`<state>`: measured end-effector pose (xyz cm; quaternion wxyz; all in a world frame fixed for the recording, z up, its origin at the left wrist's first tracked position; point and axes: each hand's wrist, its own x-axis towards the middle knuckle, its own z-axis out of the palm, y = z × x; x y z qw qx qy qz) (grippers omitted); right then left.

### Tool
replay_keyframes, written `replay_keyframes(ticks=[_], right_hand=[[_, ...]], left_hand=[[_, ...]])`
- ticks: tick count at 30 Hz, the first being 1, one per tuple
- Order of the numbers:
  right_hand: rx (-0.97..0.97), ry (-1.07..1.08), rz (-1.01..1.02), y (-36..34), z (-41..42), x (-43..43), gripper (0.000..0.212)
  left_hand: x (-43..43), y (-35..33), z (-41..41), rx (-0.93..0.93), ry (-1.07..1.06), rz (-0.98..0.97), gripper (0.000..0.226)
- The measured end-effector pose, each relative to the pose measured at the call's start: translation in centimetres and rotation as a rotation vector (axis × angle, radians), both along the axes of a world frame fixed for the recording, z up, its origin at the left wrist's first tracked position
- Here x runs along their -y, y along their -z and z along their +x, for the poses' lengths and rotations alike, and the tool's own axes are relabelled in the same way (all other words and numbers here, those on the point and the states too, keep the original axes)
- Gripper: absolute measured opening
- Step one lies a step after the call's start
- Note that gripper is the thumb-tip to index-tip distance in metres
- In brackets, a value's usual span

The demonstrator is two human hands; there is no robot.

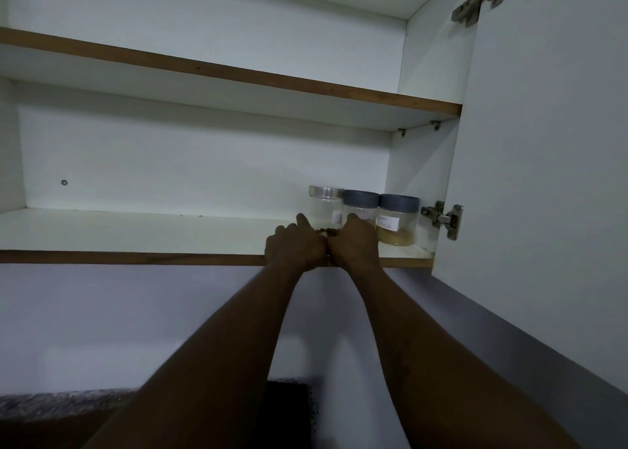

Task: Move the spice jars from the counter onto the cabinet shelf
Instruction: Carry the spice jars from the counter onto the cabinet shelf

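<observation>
Both arms are up at the white lower shelf with the brown wood edge (136, 256), right at its front lip. My left hand (295, 244) and right hand (355, 243) are pressed together knuckle to knuckle, fingers curled.

The left one is curled against the left side of the silver-lidded clear jar (325, 203), down low where the dark brown bits sit in the bottom. The right hand sits in front of the lower half of the middle clear jar with a grey-blue lid (361, 201). Honestly I can't tell which of those two it's gripping, since my own knuckles hide the fingertips.

All three jars stand upright in a tight row at the right end of that shelf, lids nearly touching. The last one, another grey-blue-lidded clear jar (398, 215) with tan powder and a white handwritten label, stands just beside the cabinet wall, near the metal hinge (443, 219) of the open white cabinet door (543, 142). The speckled counter (51, 404) peeks in at bottom left.
</observation>
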<state>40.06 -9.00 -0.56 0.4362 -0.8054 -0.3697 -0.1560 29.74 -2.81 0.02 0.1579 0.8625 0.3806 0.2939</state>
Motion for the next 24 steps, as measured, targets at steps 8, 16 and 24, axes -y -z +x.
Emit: replay_keyframes(ticks=[8, 16, 24], right_hand=[[-0.106, -0.364, 0.358, 7.6, -11.4, 4.6, 0.027], [-0.239, -0.574, -0.010, 24.8, -20.0, 6.3, 0.028], [-0.396, -0.739, -0.381, 38.9, -27.9, 7.1, 0.036]], left_hand=[[4.7, 8.2, -9.9, 0.837, 0.333, -0.213, 0.015], [5.3, 24.6, -24.0, 0.468, 0.237, -0.300, 0.020], [6.8, 37.7, -33.8, 0.181, 0.029, -0.515, 0.024]])
